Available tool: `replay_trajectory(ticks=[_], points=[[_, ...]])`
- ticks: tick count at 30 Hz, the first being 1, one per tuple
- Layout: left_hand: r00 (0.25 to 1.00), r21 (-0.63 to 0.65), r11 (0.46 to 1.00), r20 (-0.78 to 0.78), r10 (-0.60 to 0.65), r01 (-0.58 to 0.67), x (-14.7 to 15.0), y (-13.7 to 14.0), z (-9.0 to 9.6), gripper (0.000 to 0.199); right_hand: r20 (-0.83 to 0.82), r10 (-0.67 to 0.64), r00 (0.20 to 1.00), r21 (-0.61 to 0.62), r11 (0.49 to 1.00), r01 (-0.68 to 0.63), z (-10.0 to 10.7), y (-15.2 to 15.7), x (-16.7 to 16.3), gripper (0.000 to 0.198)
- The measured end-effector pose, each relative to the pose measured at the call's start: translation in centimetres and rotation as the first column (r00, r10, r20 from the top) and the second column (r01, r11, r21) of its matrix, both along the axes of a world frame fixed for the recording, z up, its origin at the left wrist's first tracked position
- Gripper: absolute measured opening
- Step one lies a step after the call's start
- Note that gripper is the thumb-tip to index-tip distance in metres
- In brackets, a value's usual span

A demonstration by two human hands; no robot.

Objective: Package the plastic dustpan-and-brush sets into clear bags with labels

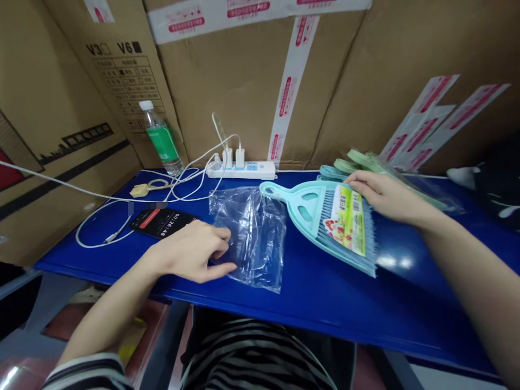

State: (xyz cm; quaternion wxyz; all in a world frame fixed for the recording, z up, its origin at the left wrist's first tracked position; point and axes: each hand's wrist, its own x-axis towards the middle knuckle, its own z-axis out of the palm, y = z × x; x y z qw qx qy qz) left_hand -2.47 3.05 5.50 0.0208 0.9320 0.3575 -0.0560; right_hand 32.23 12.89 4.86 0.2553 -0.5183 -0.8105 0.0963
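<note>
My right hand (384,196) grips the far right edge of a light blue dustpan and brush set (311,208), with its handle pointing left. A colourful paper label (345,219) lies over the grey-blue bristles. On the blue table, left of the set, lies a crinkled clear plastic bag (258,244). My left hand (199,252) is at the bag's left edge, its fingers loosely curled and its thumb apart from them. Nothing shows between thumb and fingers. Behind my right hand lie more dustpan sets, one light blue (331,172) and others pale green (361,158), partly in clear wrapping.
A phone (162,221) showing a timer lies by my left wrist. White cables run to a power strip (244,170) at the back. A water bottle (162,141) stands at the back left. Large cardboard boxes (244,81) wall the table's rear.
</note>
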Motion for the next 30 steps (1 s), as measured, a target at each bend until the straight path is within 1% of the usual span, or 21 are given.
replay_trajectory(ticks=[1, 3, 5, 8, 10, 12, 15, 18, 21, 26, 30], points=[[1.0, 0.025, 1.0, 0.007, 0.01, -0.01, 0.1, 0.1, -0.1, 0.036, 0.004, -0.002, 1.0, 0.002, 1.0, 0.002, 0.0, 0.1, 0.1, 0.019], [1.0, 0.087, 0.996, 0.025, -0.013, 0.011, 0.5, 0.3, -0.6, 0.038, 0.006, -0.019, 1.0, 0.008, 1.0, 0.019, 0.1, 0.2, 0.3, 0.02], [0.994, 0.141, 0.985, 0.018, -0.104, 0.1, 1.1, 0.3, -1.3, 0.035, 0.006, -0.036, 0.999, 0.011, 0.999, 0.036, 0.2, 0.2, 0.4, 0.019], [0.967, 0.185, 0.949, -0.045, -0.251, 0.255, 1.9, 0.2, -2.5, 0.043, 0.003, -0.052, 0.999, 0.021, 0.998, 0.052, 0.2, 0.3, 0.6, 0.017], [0.956, 0.201, 0.935, -0.075, -0.283, 0.292, 2.2, 0.1, -3.0, 0.042, -0.004, -0.056, 0.998, 0.022, 0.998, 0.056, 0.1, 0.3, 0.7, 0.016], [0.959, 0.227, 0.933, -0.086, -0.268, 0.281, 2.2, 0.2, -3.1, 0.039, -0.011, -0.045, 0.999, 0.011, 0.999, 0.045, 0.1, 0.2, 0.7, 0.016], [0.971, 0.284, 0.929, -0.097, -0.218, 0.237, 1.9, 0.5, -3.0, 0.031, -0.014, -0.01, 1.0, -0.037, 0.999, 0.01, 0.3, 0.0, 0.6, 0.016], [0.978, 0.327, 0.923, -0.121, -0.171, 0.202, 1.6, 0.9, -2.9, 0.021, 0.003, 0.055, 0.998, -0.099, 0.994, -0.054, 0.4, -0.4, 0.2, 0.018], [0.98, 0.375, 0.907, -0.117, -0.159, 0.192, 1.5, 1.1, -2.9, 0.013, 0.031, 0.128, 0.991, -0.153, 0.981, -0.122, 0.3, -0.7, -0.2, 0.02], [0.984, 0.479, 0.861, -0.036, -0.173, 0.169, 1.3, 1.1, -2.8, 0.013, 0.056, 0.159, 0.986, -0.179, 0.973, -0.147, -0.2, -0.7, -0.6, 0.02], [0.98, 0.493, 0.851, -0.015, -0.2, 0.181, 1.4, 1.1, -2.8, 0.015, 0.04, 0.194, 0.98, -0.184, 0.966, -0.183, -0.8, -0.5, -0.8, 0.02]])
